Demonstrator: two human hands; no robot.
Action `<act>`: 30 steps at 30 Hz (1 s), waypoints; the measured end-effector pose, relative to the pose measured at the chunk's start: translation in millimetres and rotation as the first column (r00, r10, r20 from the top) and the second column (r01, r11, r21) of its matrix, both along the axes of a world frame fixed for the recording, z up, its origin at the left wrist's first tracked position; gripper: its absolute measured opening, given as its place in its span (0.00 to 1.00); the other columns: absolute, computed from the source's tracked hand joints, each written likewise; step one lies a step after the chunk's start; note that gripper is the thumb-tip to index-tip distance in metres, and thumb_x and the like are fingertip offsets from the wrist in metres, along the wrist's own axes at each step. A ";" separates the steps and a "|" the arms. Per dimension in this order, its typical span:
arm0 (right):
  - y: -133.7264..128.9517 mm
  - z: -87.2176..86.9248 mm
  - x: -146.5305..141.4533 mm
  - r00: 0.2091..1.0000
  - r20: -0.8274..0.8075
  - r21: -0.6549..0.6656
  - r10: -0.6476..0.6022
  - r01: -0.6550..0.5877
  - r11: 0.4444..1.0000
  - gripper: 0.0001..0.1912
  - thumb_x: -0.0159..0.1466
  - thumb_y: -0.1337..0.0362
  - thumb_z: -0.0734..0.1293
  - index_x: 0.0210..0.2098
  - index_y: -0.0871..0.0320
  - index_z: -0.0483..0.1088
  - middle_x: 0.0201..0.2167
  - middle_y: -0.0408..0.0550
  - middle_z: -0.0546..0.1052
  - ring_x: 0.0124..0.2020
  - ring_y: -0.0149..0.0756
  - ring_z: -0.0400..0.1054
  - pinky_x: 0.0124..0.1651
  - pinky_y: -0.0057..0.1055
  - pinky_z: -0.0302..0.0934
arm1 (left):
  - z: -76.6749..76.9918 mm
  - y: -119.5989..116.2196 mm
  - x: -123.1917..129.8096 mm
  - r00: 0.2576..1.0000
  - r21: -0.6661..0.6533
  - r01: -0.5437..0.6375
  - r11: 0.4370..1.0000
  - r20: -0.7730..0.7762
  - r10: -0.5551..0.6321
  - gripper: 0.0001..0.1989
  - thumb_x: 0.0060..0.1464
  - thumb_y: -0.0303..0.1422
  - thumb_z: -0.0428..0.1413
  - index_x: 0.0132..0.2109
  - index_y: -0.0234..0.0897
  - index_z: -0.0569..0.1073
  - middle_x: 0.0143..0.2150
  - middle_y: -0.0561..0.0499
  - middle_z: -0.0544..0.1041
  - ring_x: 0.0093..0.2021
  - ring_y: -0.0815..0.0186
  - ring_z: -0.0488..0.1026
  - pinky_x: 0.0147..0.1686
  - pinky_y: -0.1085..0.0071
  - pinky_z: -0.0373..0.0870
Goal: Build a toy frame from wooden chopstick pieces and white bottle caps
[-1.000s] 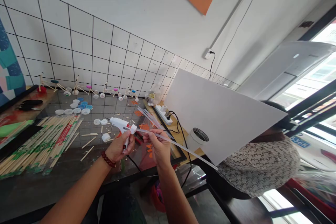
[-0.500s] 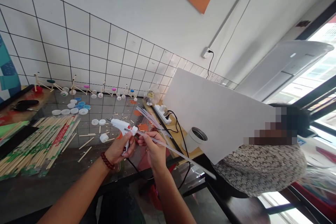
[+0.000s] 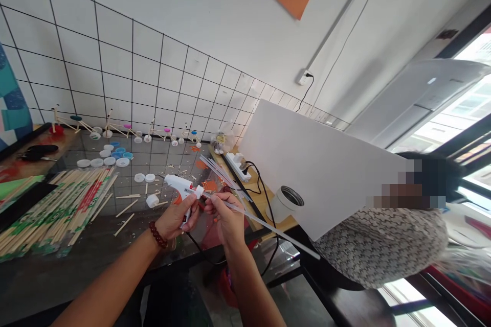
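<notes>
A white glue gun [image 3: 178,183] points to the upper left, with my left hand [image 3: 178,217] wrapped round its handle. My right hand [image 3: 226,214] pinches a long translucent glue stick [image 3: 276,231], whose near end meets the back of the glue gun. The stick's other end reaches down to the right, past the table edge. Loose glue sticks [image 3: 222,174] lie behind my right hand. White bottle caps [image 3: 144,178] and short wooden sticks [image 3: 126,208] rest on the dark table to the left of the gun.
Packs of wooden chopsticks [image 3: 57,214] cover the left of the table. Small stick-and-cap models [image 3: 148,138] line the wall. A power strip [image 3: 238,166], a white container [image 3: 286,202] and a large white board [image 3: 314,163] stand to the right. A person [image 3: 391,240] sits behind the board.
The glue gun and both hands have shifted very slightly to the right. Both hands keep the same holds on the gun and the stick.
</notes>
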State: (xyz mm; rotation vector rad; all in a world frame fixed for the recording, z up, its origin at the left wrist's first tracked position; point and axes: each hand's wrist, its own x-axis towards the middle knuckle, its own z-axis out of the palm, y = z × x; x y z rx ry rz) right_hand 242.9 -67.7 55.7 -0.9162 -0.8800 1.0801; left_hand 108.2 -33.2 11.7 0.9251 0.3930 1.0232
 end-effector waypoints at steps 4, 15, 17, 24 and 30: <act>-0.2 0.4 1.5 0.999 -0.043 -0.044 0.010 -0.012 0.999 0.20 0.47 0.54 0.83 0.27 0.59 0.75 0.23 0.47 0.82 0.21 0.32 0.74 0.27 0.27 0.69 | -3.7 1.9 -0.5 0.999 0.027 0.005 1.000 -0.033 -0.004 0.31 0.49 0.62 0.64 0.26 0.39 0.66 0.12 0.58 0.63 0.11 0.76 0.49 0.12 0.77 0.46; 0.5 -12.7 10.7 0.996 -0.072 0.007 -0.061 0.061 0.998 0.22 0.46 0.52 0.84 0.31 0.58 0.76 0.26 0.47 0.83 0.24 0.31 0.75 0.31 0.27 0.71 | 3.2 1.9 6.6 0.978 -0.114 -0.194 0.974 0.056 0.201 0.30 0.40 0.56 0.73 0.32 0.35 0.72 0.21 0.54 0.74 0.16 0.76 0.62 0.16 0.79 0.58; -0.7 -14.4 11.0 0.994 0.018 0.028 -0.112 0.112 0.993 0.22 0.47 0.51 0.83 0.31 0.58 0.77 0.25 0.47 0.83 0.25 0.34 0.77 0.32 0.30 0.73 | 7.4 1.3 5.9 0.966 -0.150 -0.240 0.959 0.061 0.252 0.31 0.38 0.54 0.75 0.34 0.34 0.73 0.24 0.53 0.76 0.17 0.76 0.64 0.17 0.80 0.59; -3.5 -7.9 5.8 0.953 0.242 0.101 -0.182 0.161 0.982 0.17 0.51 0.51 0.80 0.28 0.57 0.77 0.24 0.47 0.82 0.26 0.38 0.79 0.34 0.33 0.74 | 8.6 -2.4 6.2 0.988 -0.170 -0.115 0.979 0.079 0.130 0.29 0.41 0.54 0.74 0.30 0.34 0.71 0.17 0.60 0.67 0.11 0.82 0.50 0.12 0.82 0.49; 2.2 -14.8 6.5 0.975 0.191 0.075 -0.117 0.104 0.992 0.17 0.54 0.52 0.79 0.30 0.57 0.75 0.26 0.46 0.82 0.27 0.37 0.78 0.35 0.32 0.73 | 3.2 3.8 3.4 0.991 -0.166 -0.089 0.982 0.083 0.104 0.27 0.43 0.52 0.74 0.30 0.32 0.74 0.17 0.58 0.68 0.11 0.82 0.51 0.12 0.82 0.50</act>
